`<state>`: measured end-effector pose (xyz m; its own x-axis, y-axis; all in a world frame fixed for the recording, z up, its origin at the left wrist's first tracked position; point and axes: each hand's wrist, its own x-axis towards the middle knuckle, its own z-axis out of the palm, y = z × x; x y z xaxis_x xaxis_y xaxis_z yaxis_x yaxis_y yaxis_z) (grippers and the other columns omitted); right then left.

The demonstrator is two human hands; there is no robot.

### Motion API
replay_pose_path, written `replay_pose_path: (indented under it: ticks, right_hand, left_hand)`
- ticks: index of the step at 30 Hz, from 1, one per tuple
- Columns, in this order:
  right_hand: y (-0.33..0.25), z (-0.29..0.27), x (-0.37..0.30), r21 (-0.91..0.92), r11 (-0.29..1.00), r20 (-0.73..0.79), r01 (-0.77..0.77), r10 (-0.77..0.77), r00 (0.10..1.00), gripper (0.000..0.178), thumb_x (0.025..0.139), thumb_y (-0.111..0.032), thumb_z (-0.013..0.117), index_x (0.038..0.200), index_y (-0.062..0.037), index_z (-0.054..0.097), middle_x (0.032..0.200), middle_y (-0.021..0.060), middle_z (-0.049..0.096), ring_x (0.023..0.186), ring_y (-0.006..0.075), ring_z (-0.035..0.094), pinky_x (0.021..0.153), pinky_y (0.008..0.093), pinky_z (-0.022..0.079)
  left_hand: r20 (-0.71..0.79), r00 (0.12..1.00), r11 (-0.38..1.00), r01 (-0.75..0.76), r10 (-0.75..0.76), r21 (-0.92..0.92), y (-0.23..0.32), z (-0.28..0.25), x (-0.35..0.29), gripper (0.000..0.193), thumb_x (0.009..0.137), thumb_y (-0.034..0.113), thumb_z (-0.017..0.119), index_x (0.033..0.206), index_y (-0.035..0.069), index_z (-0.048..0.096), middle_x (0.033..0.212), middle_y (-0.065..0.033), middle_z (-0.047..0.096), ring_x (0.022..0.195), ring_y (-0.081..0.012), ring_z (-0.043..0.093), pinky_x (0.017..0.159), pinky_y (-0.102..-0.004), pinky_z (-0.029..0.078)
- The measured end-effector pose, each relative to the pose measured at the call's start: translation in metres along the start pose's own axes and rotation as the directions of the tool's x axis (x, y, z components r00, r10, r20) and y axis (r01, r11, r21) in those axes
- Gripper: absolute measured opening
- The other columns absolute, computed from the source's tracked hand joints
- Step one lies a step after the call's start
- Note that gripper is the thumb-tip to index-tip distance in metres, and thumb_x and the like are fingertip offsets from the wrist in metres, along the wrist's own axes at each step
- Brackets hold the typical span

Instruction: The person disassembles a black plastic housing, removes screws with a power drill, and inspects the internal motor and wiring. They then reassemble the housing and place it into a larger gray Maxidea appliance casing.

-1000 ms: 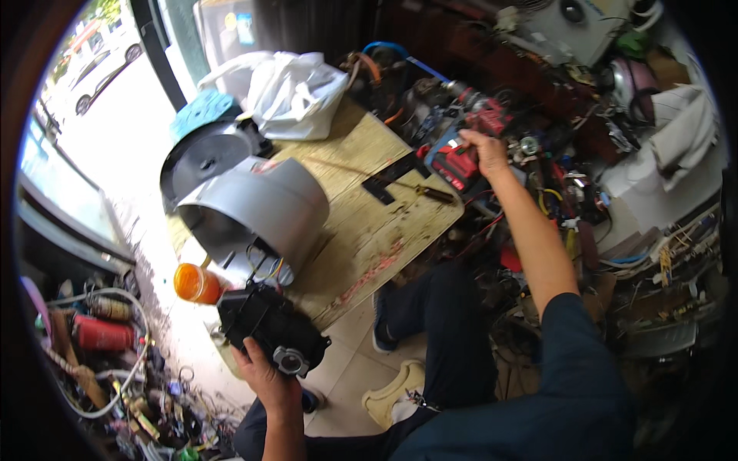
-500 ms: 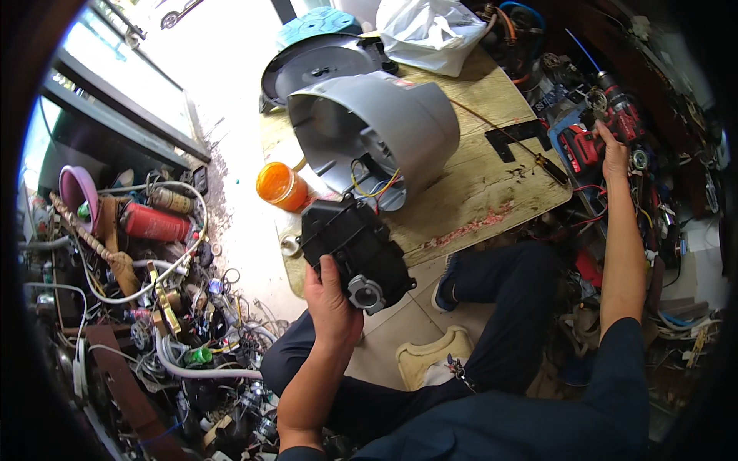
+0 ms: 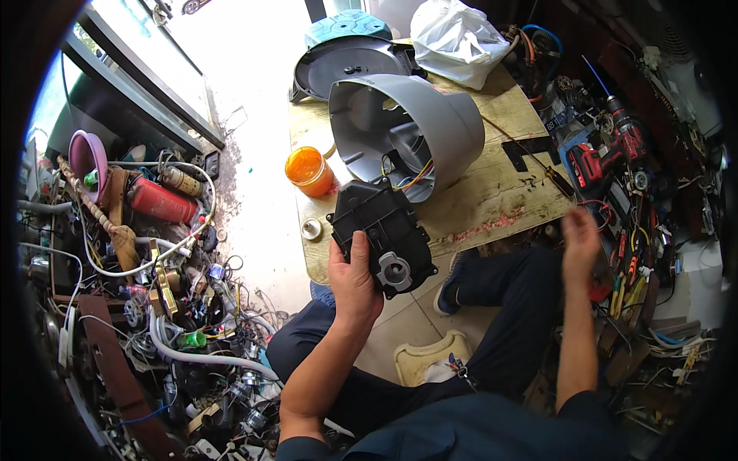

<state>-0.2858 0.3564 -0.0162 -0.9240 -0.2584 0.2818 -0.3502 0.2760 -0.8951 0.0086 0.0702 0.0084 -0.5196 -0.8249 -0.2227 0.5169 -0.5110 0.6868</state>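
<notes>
My left hand (image 3: 355,280) grips a black plastic gear housing (image 3: 382,234) by its near edge, thumb on top. A round grey collar (image 3: 394,270) sits at the housing's lower end. Just beyond it, on the wooden table, a large grey plastic shell (image 3: 453,134) lies on its side with its opening toward me. Coloured wires (image 3: 415,178) come out of the shell. My right hand (image 3: 582,242), smeared by motion, hangs past the table's right corner, near the tools; its fingers are not clear. An orange tub (image 3: 309,170) and a small white round part (image 3: 311,228) stand left of the shell.
A long screwdriver (image 3: 560,181) lies across the table's (image 3: 500,196) right side. Beyond are a dark round cover (image 3: 346,69) and a white plastic bag (image 3: 457,42). A red cordless drill (image 3: 626,138) lies among tools at right. Cables and scrap crowd the left floor beside a red cylinder (image 3: 161,201).
My right hand has drawn back from the drill area toward me and to the left. My left hand still holds the black housing; the whole view has shifted slightly.
</notes>
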Motion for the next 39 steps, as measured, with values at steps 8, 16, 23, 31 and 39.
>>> replay_pose_path:
  ticks: [8, 16, 23, 31, 39]
  right_hand:
    - [-0.099, 0.113, -0.091, 0.314, 0.917, 0.419, -0.247, 0.099, 0.903, 0.039, 0.101, -0.006, 0.071, 0.136, 0.0073, 0.060, 0.124, 0.0144, 0.070, 0.107, 0.0179, 0.070, 0.096, 0.0307, 0.055]
    - [-0.145, 0.166, -0.048, 0.269, 0.946, 0.452, -0.181, 0.042, 0.891, 0.045, 0.104, -0.012, 0.070, 0.143, 0.0048, 0.054, 0.129, 0.0125, 0.066, 0.106, 0.0154, 0.068, 0.092, 0.0273, 0.055]
    - [-0.141, 0.160, -0.075, 0.288, 0.898, 0.673, -0.332, 0.057, 0.737, 0.067, 0.100, -0.033, 0.078, 0.148, 0.0014, 0.047, 0.132, 0.0113, 0.064, 0.118, 0.0166, 0.063, 0.100, 0.0293, 0.051]
    - [-0.156, 0.153, -0.077, 0.236, 0.914, 0.760, -0.329, 0.037, 0.649, 0.141, 0.063, -0.057, 0.100, 0.164, 0.0065, 0.024, 0.157, 0.0188, 0.049, 0.146, 0.0278, 0.048, 0.122, 0.0397, 0.037]
    - [-0.145, 0.152, -0.065, 0.202, 0.930, 0.769, -0.307, 0.043, 0.638, 0.151, 0.051, -0.049, 0.106, 0.164, 0.0080, 0.023, 0.159, 0.0180, 0.046, 0.149, 0.0285, 0.045, 0.125, 0.0408, 0.034]
  left_hand:
    - [0.039, 0.989, 0.973, -0.147, 0.143, 0.176, -0.015, 0.003, -0.007, 0.045, 0.104, 0.019, 0.074, 0.141, 0.004, 0.053, 0.123, -0.0065, 0.069, 0.106, -0.0131, 0.066, 0.095, -0.0291, 0.055]
    - [0.056, 0.977, 0.905, -0.213, 0.207, 0.368, -0.025, 0.006, -0.021, 0.075, 0.097, 0.019, 0.082, 0.154, -0.003, 0.038, 0.128, -0.0123, 0.066, 0.114, -0.0183, 0.064, 0.101, -0.0325, 0.052]
    - [0.042, 0.986, 0.915, -0.165, 0.162, 0.367, -0.027, 0.003, -0.022, 0.082, 0.096, 0.021, 0.083, 0.156, -0.006, 0.034, 0.133, -0.0154, 0.063, 0.119, -0.0211, 0.063, 0.105, -0.0340, 0.051]
    - [0.122, 0.981, 0.951, -0.178, 0.151, 0.253, -0.042, 0.010, -0.033, 0.086, 0.101, 0.019, 0.076, 0.163, -0.003, 0.021, 0.147, -0.0186, 0.053, 0.133, -0.0235, 0.055, 0.113, -0.0354, 0.044]
    - [0.237, 0.961, 0.961, -0.193, 0.145, 0.196, -0.057, 0.003, -0.034, 0.078, 0.108, 0.016, 0.065, 0.167, 0.004, 0.016, 0.156, -0.0171, 0.045, 0.141, -0.0235, 0.049, 0.119, -0.0372, 0.038]
